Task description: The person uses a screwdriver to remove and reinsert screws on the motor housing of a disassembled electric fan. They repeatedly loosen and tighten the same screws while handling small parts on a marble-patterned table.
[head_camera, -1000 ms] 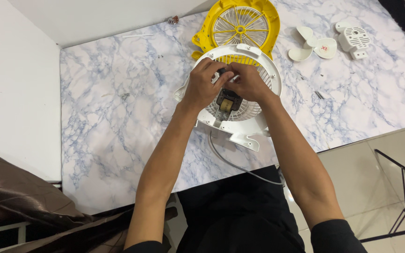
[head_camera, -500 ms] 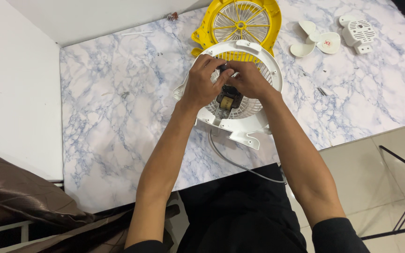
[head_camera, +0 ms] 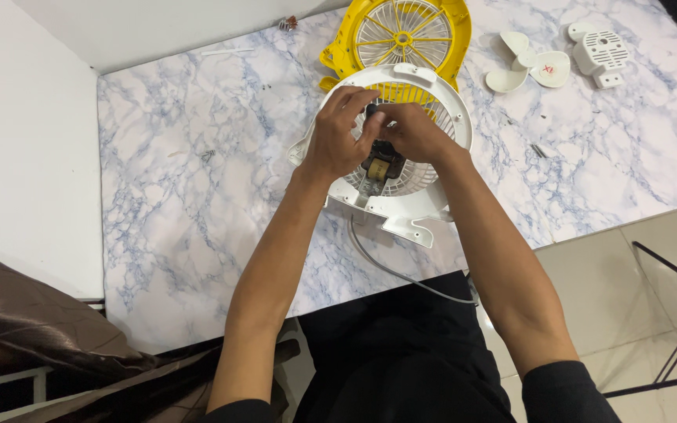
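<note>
Fingers of both hands are pinching together over the small dark motor with its yellowish coil [head_camera: 376, 166], which is sitting at the centre of the round white plastic fan grille housing [head_camera: 401, 141]. The left hand [head_camera: 337, 137] and the right hand [head_camera: 410, 131] are touching above it, fingertips closed on something too small to make out. The yellow fan guard [head_camera: 401, 31] is lying just behind the housing, the white propeller blade [head_camera: 526, 66] and white vented cap [head_camera: 601, 53] well to its right. A grey cord [head_camera: 401, 270] is trailing from the housing toward the person; snagging it could likely drag the housing, and a slipped pinch could drop a small part into the grille.
</note>
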